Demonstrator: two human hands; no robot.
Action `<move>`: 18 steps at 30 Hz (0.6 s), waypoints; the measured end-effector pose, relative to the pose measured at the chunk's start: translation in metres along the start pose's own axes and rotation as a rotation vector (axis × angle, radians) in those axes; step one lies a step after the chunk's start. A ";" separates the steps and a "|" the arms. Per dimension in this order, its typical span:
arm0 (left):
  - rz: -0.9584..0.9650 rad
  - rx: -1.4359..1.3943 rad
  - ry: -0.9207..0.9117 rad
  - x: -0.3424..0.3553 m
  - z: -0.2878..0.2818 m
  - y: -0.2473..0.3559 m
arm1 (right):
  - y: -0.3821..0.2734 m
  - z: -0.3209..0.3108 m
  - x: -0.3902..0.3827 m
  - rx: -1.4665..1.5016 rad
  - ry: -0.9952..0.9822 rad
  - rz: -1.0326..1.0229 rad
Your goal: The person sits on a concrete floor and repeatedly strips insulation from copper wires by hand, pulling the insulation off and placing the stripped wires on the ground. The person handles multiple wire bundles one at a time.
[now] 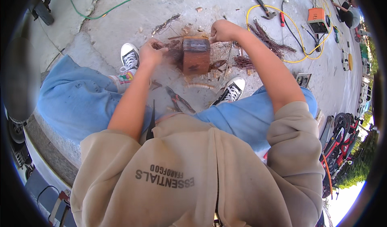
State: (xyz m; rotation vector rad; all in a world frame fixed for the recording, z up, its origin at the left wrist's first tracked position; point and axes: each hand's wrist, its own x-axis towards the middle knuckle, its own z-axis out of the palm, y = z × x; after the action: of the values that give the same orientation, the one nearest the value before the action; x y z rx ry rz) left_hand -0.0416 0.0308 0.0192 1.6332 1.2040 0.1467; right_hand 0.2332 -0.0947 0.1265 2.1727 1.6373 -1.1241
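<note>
A rust-brown block (196, 61) with a dark, layered top stands on the concrete between my shoes, looking like a wound metal core. Tangled copper wire (174, 53) sticks out from its left side. My left hand (152, 53) is closed at the outer end of that wire, fingers curled round the strands. At the block's far right corner, my right hand (224, 31) is closed in a fist. Whatever it grips is hidden by the fingers. Nearer to me, pliers with dark and red handles (177, 99) lie on the ground.
Loose wire bundles (269, 39) lie to the right, another dark bundle (167, 24) beyond my left hand. Farther right are a hammer (264, 6), a red-handled screwdriver (282, 20), a yellow cable (298, 61) and an orange machine (317, 19). A green hose (125, 2) crosses far left.
</note>
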 end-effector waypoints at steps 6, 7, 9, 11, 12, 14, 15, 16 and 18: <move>0.440 0.283 0.129 -0.094 -0.057 0.136 | -0.061 0.018 -0.014 0.154 0.569 -0.624; 0.454 0.224 0.098 -0.098 -0.060 0.148 | -0.076 0.021 -0.018 0.280 0.556 -0.628; 0.481 0.103 0.033 -0.105 -0.065 0.167 | -0.099 0.020 -0.029 0.529 0.523 -0.628; 0.487 0.025 -0.008 -0.109 -0.059 0.181 | -0.100 0.012 -0.037 0.635 0.528 -0.483; 0.473 -0.009 -0.027 -0.110 -0.054 0.187 | -0.094 0.004 -0.042 0.667 0.482 -0.409; 0.468 -0.074 -0.071 -0.105 -0.045 0.190 | -0.083 -0.005 -0.057 0.600 0.460 -0.332; 0.435 -0.189 -0.111 -0.099 -0.036 0.186 | -0.072 -0.005 -0.062 0.549 0.451 -0.299; 0.395 -0.304 -0.148 -0.092 -0.026 0.179 | -0.058 -0.004 -0.063 0.499 0.437 -0.269; 0.250 -0.429 -0.279 -0.084 -0.012 0.171 | -0.026 0.001 -0.066 0.407 0.471 -0.194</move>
State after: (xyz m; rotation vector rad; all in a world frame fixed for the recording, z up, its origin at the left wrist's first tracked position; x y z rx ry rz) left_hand 0.0165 -0.0137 0.1949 1.3633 0.6956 0.3018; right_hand 0.2031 -0.1350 0.1770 2.7537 1.9845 -1.1373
